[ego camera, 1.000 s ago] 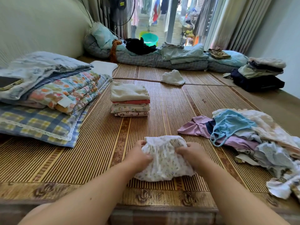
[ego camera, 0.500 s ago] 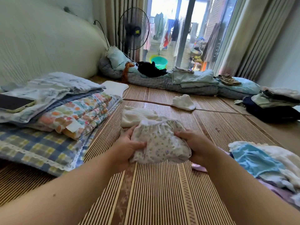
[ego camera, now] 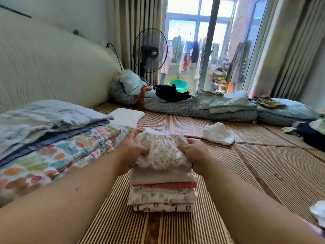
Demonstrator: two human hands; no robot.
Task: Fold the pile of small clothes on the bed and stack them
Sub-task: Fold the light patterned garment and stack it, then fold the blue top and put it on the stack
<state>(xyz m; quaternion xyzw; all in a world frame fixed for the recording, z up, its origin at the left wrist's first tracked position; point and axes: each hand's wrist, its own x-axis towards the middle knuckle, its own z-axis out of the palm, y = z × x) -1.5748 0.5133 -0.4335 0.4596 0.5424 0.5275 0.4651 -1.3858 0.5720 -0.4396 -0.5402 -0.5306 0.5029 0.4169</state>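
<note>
**Soft, light bundle: hold it by both side edges**

You have the folded cream garment with a small floral print and a gathered waistband (ego camera: 162,152) sitting on top of the stack of folded small clothes (ego camera: 162,191), which stands on the striped woven bed mat (ego camera: 246,164) in front of you. Your left hand (ego camera: 131,150) takes the garment's left edge and your right hand (ego camera: 195,154) its right edge. Each grip is closed on the cloth, thumb over the top and fingers curled round the side.

Judge this piece as thin, limp cotton: very light, with no stiffness of its own, so its folds will likely spring open if you let go on one side only. The gathered waistband at the far edge looks bulkier than the rest and may make the top sit uneven. Hold at the side edges where the layers overlap, pinching all layers together, and not by the loose near hem, which sags over the stack's front.

The stack beneath is soft too. It is several layers high and narrow, so a sideways tug could shear it. Press straight down when you release.

A white crumpled cloth (ego camera: 218,133) lies well apart on the mat, beyond your right hand.
</note>
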